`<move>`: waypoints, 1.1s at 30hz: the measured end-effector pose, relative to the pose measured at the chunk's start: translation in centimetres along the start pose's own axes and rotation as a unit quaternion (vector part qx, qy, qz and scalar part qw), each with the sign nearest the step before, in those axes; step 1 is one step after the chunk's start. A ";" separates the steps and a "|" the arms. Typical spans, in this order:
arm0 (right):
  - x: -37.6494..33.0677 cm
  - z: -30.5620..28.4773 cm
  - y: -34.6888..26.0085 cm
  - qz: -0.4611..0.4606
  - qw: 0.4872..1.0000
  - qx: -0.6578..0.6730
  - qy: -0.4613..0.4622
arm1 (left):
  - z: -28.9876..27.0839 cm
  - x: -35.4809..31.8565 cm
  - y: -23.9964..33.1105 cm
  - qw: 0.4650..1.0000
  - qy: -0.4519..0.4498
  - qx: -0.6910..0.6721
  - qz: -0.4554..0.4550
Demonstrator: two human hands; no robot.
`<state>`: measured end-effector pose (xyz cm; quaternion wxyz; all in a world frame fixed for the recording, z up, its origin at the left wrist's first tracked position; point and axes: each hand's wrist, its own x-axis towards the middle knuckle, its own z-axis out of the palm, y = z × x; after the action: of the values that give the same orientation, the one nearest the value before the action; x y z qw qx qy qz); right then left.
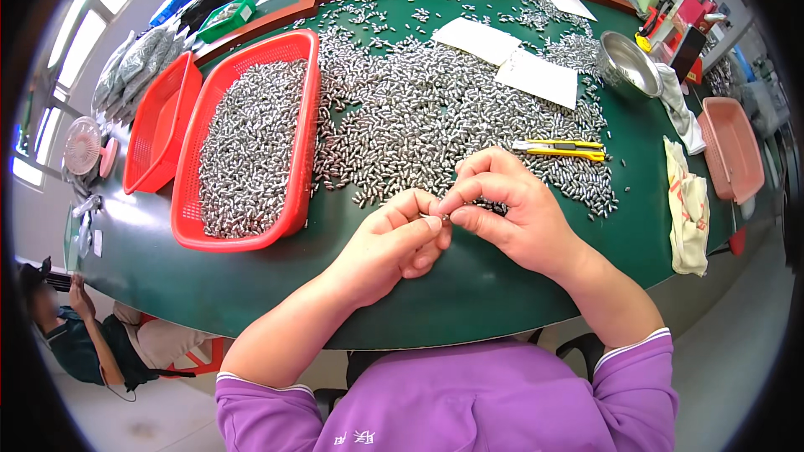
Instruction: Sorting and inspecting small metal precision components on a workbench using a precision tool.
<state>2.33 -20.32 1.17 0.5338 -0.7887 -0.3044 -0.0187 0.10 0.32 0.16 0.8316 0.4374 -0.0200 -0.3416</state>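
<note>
My left hand (400, 236) and my right hand (502, 205) meet at the fingertips over the near part of the green table (402, 318). Both are closed in a pinch around something tiny and dark, mostly covered by the fingers, so its kind cannot be made out. Just beyond them spreads a wide heap of small shiny silver metal pieces (419, 109), oblong in shape. A yellow utility knife (559, 149) lies on the heap beside my right hand. Left of the hands, a red plastic basket (311, 142) is filled with the same silver pieces.
Another red basket (159, 130) stands at the far left beside a small pink fan (84, 146). White papers (536, 77) lie on the heap. To the right are a metal bowl (628, 63), cloth gloves (687, 209) and a pink basket (731, 151). A person (92, 335) sits at the left.
</note>
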 end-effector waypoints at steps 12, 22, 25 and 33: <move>0.2 -0.3 -0.1 -0.108 0.985 -0.120 0.066 | 0.0 0.1 -0.3 1.000 -0.001 0.008 0.019; 0.5 -0.5 -0.1 -0.150 0.974 -0.162 0.054 | -0.1 0.2 -0.3 0.999 0.000 0.007 0.040; 0.5 -0.7 0.1 -0.135 0.966 -0.208 0.068 | -0.2 0.1 -0.1 0.999 0.001 0.011 0.050; -0.1 -0.2 0.8 -0.112 0.952 -0.284 -0.022 | -0.1 0.2 0.3 0.996 0.044 -0.031 0.078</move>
<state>2.69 -20.71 0.52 0.2750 -0.8690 -0.3843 -0.1466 0.41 0.42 0.25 0.8689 0.4232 -0.0067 -0.2567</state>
